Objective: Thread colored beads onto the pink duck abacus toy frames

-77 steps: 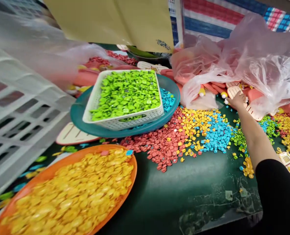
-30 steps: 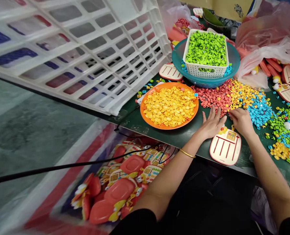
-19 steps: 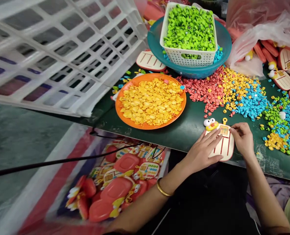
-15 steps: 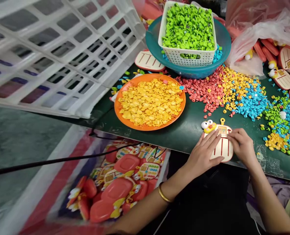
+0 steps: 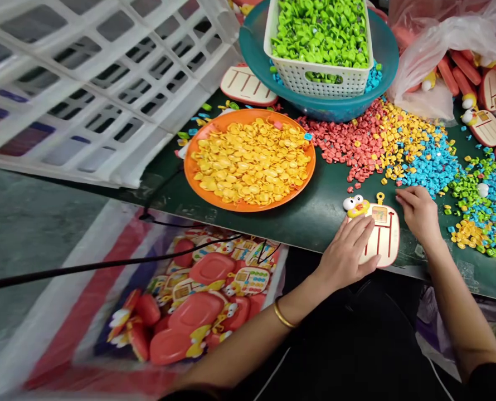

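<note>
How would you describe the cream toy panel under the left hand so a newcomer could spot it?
Find the round orange plastic plate of yellow pieces on the green table, then look right along the near edge. The cream plastic panel with red slots and a yellow duck face lies there. Unlike the other cream panels farther back, it sits under the left hand.

Single head-worn view, looking forward and steeply down, close over the table's [image 5: 315, 220] near edge

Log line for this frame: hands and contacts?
left hand: flat on duck panel | right hand: beside panel, by blue pieces, grip unclear | near: orange plate
</note>
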### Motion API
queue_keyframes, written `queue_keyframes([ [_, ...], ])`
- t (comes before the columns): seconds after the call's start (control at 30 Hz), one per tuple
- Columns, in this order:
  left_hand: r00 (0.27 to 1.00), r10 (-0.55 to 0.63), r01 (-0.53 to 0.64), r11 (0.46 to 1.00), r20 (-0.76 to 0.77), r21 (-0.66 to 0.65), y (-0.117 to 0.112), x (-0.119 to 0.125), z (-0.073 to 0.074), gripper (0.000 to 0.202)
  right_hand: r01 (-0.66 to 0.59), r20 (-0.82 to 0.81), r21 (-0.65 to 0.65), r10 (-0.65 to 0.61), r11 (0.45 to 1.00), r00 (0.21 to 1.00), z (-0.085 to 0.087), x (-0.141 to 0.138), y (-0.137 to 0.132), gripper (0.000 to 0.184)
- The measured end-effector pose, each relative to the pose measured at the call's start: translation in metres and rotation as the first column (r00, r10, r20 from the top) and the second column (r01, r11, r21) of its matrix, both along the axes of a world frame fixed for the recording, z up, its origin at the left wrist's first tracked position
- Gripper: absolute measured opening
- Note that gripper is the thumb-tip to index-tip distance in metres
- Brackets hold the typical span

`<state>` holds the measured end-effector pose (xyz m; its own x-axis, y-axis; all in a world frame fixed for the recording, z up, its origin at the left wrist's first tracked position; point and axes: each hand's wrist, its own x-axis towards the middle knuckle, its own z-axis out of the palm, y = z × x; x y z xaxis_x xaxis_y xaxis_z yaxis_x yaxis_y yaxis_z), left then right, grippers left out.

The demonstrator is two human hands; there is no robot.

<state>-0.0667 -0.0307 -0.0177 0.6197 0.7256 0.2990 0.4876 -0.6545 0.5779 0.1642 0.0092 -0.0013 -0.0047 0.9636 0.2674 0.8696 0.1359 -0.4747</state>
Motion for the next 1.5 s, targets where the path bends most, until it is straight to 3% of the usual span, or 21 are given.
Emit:
queue_keyframes([
  [0.17, 0.990, 0.080, -0.083, 0.996, 0.116, 0.022, -0.002, 0.003, -0.006, 0.068, -0.026, -0.009, -0.006, 0.026, 1.000, 1.000, 0.005, -0.019, -0.040, 0.034],
  [0.3, 0.978, 0.174, -0.177, 0.984, 0.117, 0.023, -0.007, 0.007, -0.007, 0.064, -0.080, 0.003, -0.046, 0.080, 0.996, 0.997, 0.004, -0.026, -0.053, 0.034],
  [0.47, 0.956, 0.276, -0.281, 0.959, 0.097, 0.040, -0.009, 0.012, -0.009, 0.058, -0.138, -0.109, -0.042, 0.133, 0.990, 0.985, 0.003, -0.043, -0.068, 0.035],
  [0.57, 0.953, 0.283, -0.289, 0.956, 0.109, 0.043, -0.008, 0.014, -0.009, 0.052, -0.171, -0.188, 0.005, 0.169, 0.985, 0.967, 0.004, -0.047, -0.049, 0.036],
  [0.7, 0.959, 0.253, -0.261, 0.964, 0.130, 0.049, -0.005, 0.011, -0.007, 0.051, 0.072, -0.066, 0.062, -0.068, 0.995, 0.996, 0.004, -0.020, 0.010, 0.029],
  [0.77, 0.961, 0.241, -0.249, 0.967, 0.138, 0.047, -0.004, 0.009, -0.005, 0.050, 0.054, 0.031, 0.009, -0.054, 0.999, 0.998, 0.005, -0.001, 0.032, 0.027],
  [0.83, 0.966, 0.218, -0.225, 0.974, 0.142, 0.032, -0.002, 0.006, -0.004, 0.048, -0.004, 0.055, -0.052, 0.007, 0.999, 0.998, 0.008, 0.012, 0.036, 0.024],
  [0.93, 0.974, 0.184, -0.185, 0.983, 0.135, -0.003, -0.001, 0.002, -0.004, 0.048, -0.042, -0.105, -0.131, 0.028, 0.991, 0.994, 0.017, 0.014, 0.017, 0.015],
  [1.07, 0.978, 0.177, -0.177, 0.984, 0.115, -0.013, 0.000, 0.000, -0.004, 0.052, -0.042, -0.319, -0.194, -0.023, 0.980, 0.948, 0.020, -0.007, -0.024, 0.018],
  [1.23, 0.972, 0.205, -0.211, 0.977, 0.117, 0.038, 0.000, -0.002, -0.003, 0.047, 0.022, -0.151, -0.044, -0.028, 0.999, 0.988, 0.007, -0.031, -0.046, 0.030],
  [1.5, 0.966, 0.231, -0.238, 0.970, 0.112, 0.054, -0.003, -0.004, -0.009, 0.034, 0.048, -0.057, -0.003, -0.048, 0.999, 0.997, 0.001, -0.042, -0.047, 0.036],
])
